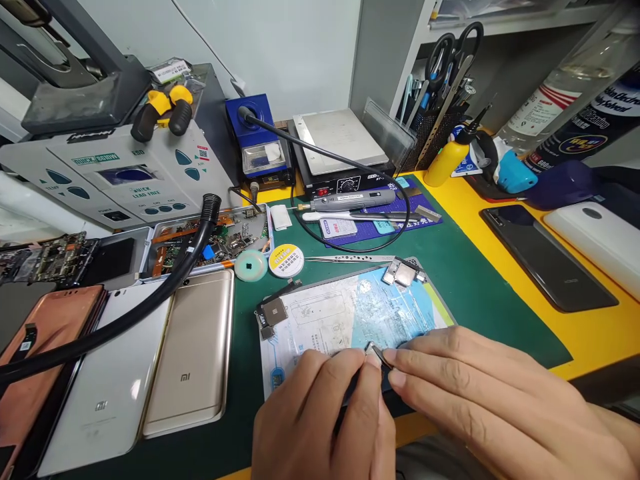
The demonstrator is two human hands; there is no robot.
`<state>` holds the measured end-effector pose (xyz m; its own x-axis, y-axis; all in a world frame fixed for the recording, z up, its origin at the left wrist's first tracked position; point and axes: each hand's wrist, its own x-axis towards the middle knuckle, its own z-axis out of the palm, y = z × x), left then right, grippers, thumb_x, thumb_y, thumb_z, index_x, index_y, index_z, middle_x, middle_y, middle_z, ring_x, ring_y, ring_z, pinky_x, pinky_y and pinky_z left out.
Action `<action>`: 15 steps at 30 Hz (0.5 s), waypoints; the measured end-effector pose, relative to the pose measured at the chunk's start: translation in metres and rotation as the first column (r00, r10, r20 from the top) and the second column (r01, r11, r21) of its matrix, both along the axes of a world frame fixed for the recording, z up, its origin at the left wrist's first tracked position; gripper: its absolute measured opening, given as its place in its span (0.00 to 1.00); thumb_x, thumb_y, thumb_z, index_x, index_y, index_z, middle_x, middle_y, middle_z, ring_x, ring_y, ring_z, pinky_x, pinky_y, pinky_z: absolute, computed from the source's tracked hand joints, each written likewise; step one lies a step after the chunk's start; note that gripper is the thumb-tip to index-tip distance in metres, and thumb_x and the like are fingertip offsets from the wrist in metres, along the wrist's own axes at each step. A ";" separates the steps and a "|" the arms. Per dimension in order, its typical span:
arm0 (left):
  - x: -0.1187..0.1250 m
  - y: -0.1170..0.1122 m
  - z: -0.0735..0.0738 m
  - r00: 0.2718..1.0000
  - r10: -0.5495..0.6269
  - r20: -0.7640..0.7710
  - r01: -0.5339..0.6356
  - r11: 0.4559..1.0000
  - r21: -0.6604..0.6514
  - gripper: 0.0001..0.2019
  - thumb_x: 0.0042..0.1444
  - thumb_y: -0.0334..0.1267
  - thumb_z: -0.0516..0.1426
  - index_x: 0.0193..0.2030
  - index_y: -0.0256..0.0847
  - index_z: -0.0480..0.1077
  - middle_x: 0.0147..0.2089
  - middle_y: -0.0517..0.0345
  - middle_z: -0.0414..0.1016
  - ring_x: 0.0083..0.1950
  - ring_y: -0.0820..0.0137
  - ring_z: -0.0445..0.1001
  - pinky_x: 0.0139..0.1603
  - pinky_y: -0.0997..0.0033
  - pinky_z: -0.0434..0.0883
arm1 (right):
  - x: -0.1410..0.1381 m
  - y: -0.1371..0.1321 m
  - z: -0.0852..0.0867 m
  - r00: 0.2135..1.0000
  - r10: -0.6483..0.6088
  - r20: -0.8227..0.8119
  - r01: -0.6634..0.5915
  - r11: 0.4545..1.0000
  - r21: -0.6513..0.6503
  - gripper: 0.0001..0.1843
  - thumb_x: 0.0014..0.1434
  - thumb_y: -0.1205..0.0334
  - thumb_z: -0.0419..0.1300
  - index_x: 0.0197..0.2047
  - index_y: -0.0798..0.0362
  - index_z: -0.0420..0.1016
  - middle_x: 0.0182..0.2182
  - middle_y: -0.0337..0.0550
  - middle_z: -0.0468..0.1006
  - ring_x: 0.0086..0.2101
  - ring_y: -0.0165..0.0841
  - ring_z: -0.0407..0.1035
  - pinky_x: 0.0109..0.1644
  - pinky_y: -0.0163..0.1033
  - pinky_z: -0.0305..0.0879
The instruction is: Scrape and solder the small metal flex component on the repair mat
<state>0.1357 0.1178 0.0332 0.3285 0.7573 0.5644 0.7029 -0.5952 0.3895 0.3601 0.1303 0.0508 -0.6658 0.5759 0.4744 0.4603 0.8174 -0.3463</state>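
- While both hands meet at the near edge of the sheet, the left hand has thumb and index closed on a small part, its pale tip poking out past them.
- Right hand: fingertips bunched at a dark strip right beside that part; gripping or only pressing, cannot tell.
- Fingers set nearly tip to tip, probably so one side steadies while the other works something fiddly.
- Sheet reaches out beyond the fingers, likely there to shield the green mat.
- Left board sits on it, forward and left of the fingers; right board straight beyond them, slightly right. Presumably parked within reach.
- Tweezers lie crosswise beyond the fingers, near the sheet's far edge, handy for a pick-up.
- Gold phone and white phone wall off the left of the fingers; hose hangs over that side, possible snag.
- Farther beyond the fingers, cable loops around the pen; crowded.
- Most room: right of the fingers, over green mat toward the black phone. Yellow bench edge runs just nearer than the fingers; drops could roll off.
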 end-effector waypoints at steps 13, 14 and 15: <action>-0.002 0.003 0.000 1.000 -0.027 0.005 0.027 1.000 -0.006 0.13 0.57 0.22 0.62 0.47 0.36 0.79 0.44 0.55 0.84 0.38 0.67 0.74 0.39 0.65 0.73 | 0.002 0.025 0.017 0.990 0.036 -0.136 -0.062 0.981 -0.186 0.17 0.60 0.82 0.59 0.50 0.63 0.80 0.40 0.55 0.85 0.44 0.38 0.81 0.49 0.38 0.80; -0.003 0.003 0.001 0.999 -0.038 -0.001 0.038 0.999 -0.012 0.13 0.57 0.22 0.62 0.47 0.36 0.79 0.44 0.55 0.84 0.38 0.67 0.74 0.39 0.65 0.73 | 0.003 0.021 0.017 0.991 0.028 -0.132 -0.053 0.980 -0.190 0.16 0.60 0.81 0.60 0.50 0.63 0.80 0.40 0.55 0.85 0.44 0.40 0.81 0.50 0.39 0.80; -0.004 0.004 0.001 0.999 -0.052 -0.012 0.051 0.999 -0.013 0.13 0.58 0.22 0.62 0.48 0.36 0.79 0.44 0.55 0.84 0.38 0.67 0.74 0.39 0.65 0.73 | 0.004 0.018 0.016 0.992 0.025 -0.124 -0.048 0.980 -0.192 0.16 0.60 0.81 0.60 0.50 0.63 0.80 0.41 0.56 0.85 0.45 0.41 0.81 0.51 0.41 0.80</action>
